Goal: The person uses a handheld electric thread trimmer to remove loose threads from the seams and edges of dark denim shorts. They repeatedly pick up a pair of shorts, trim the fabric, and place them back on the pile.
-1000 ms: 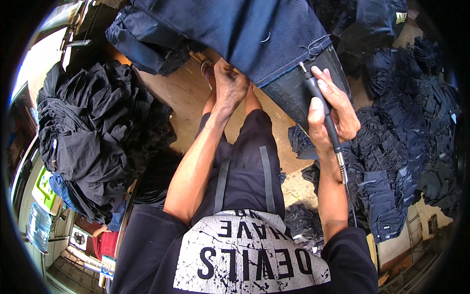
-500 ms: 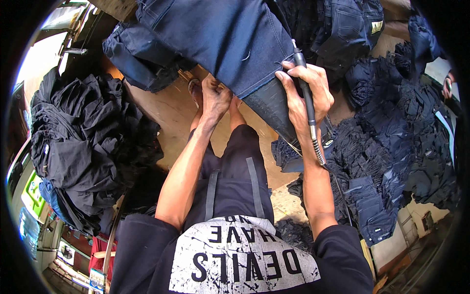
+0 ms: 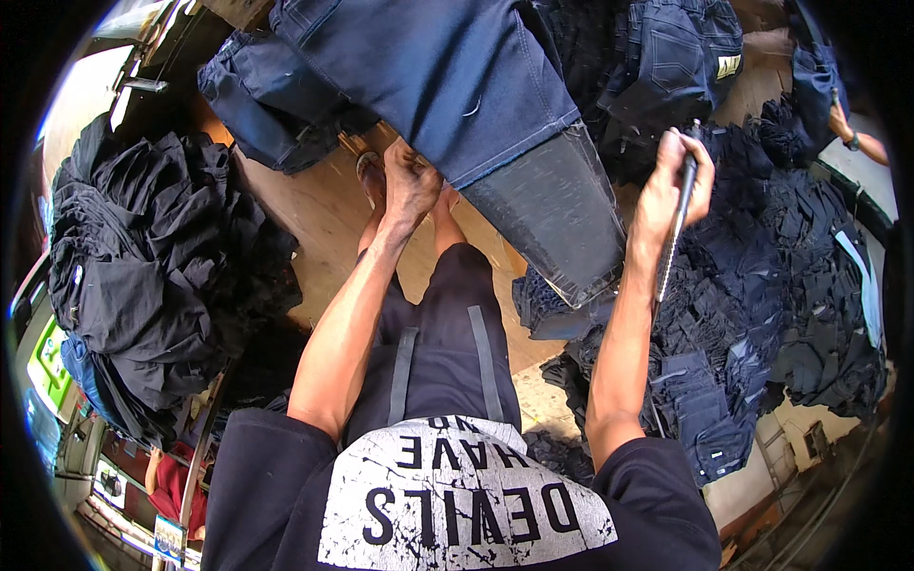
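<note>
A dark blue denim trouser leg (image 3: 457,86) is drawn over a flat, worn dark board (image 3: 562,209), whose end sticks out past the stitched hem. My left hand (image 3: 411,181) is closed at the leg's lower edge, gripping the cloth; its fingertips are partly hidden. Away from the cloth, to the right of the board, my right hand (image 3: 674,186) wraps round a black pen-shaped tool (image 3: 686,181). That tool has a thin metal tip pointing away from me and a spring-sleeved cable running back along my forearm. A short loose thread lies on the denim.
A big heap of black garments (image 3: 162,276) stands at left. More dark garments (image 3: 724,285) are piled at right, and folded jeans (image 3: 676,57) lie beyond the board. Another person's hand (image 3: 843,124) shows at far right; a person in red (image 3: 176,495) is at lower left.
My right hand has moved right with the pen-shaped tool, off the hem and clear of the board. My left hand stays at the cloth's edge. Another person's hand has come further into view.
</note>
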`<state>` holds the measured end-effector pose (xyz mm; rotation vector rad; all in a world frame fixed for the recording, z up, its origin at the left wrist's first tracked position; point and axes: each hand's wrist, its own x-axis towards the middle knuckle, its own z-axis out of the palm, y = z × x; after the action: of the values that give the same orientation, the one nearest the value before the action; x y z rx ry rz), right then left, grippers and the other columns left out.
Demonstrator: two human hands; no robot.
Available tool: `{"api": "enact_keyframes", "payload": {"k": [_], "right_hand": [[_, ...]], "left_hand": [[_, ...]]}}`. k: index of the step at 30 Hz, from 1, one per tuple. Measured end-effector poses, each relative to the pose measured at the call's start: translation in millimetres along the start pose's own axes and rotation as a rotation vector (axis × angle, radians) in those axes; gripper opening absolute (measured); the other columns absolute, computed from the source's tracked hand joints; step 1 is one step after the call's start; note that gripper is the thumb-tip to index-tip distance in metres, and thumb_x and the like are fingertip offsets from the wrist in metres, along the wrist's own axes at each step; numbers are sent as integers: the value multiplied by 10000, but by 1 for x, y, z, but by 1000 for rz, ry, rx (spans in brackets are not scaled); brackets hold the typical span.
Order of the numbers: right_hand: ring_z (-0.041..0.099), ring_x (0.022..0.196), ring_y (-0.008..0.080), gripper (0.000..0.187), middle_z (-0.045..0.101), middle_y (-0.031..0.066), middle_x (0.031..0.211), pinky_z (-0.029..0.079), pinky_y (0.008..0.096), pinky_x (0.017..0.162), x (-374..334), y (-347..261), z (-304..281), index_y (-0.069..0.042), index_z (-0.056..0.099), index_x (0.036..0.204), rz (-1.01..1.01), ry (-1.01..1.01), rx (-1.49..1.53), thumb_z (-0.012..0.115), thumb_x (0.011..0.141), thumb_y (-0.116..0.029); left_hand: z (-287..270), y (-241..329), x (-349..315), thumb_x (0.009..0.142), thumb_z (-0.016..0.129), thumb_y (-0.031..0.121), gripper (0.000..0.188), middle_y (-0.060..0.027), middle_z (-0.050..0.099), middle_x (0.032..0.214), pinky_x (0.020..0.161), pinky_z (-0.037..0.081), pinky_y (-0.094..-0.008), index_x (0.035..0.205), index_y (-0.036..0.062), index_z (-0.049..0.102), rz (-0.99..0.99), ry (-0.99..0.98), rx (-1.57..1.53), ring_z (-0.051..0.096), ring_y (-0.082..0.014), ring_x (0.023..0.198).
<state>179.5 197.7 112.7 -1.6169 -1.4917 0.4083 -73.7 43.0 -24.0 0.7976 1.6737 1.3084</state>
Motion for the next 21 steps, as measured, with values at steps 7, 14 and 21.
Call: {"api": "enact_keyframes", "payload": {"k": [7, 14, 21], "right_hand": [[779, 1103, 310, 541, 761, 266, 1251, 579, 437, 1058, -59, -34, -21, 20, 506, 1525, -411, -546, 376, 723, 1079, -197], [824, 1062, 411, 249, 810, 214, 957, 597, 592, 1092, -65, -24, -19, 67, 781, 1050, -457, -597, 337, 727, 814, 13], [822, 1081, 397, 246, 819, 189, 970, 612, 570, 1081, -66, -29, -14, 60, 797, 1035, -435, -637, 360, 757, 799, 4]], "left_hand": [[24, -46, 8, 998, 784, 211, 560, -165, 602, 1569, 1170, 477, -423, 1484, -8, 614, 271, 109, 124, 577, -277, 1434], [19, -53, -1, 1000, 782, 222, 573, -166, 598, 1571, 1176, 472, -423, 1494, -8, 604, 146, 36, 83, 572, -278, 1437], [20, -49, -2, 1002, 780, 232, 586, -167, 593, 1573, 1181, 467, -423, 1503, -9, 593, 120, 19, 72, 567, -279, 1439]]}}
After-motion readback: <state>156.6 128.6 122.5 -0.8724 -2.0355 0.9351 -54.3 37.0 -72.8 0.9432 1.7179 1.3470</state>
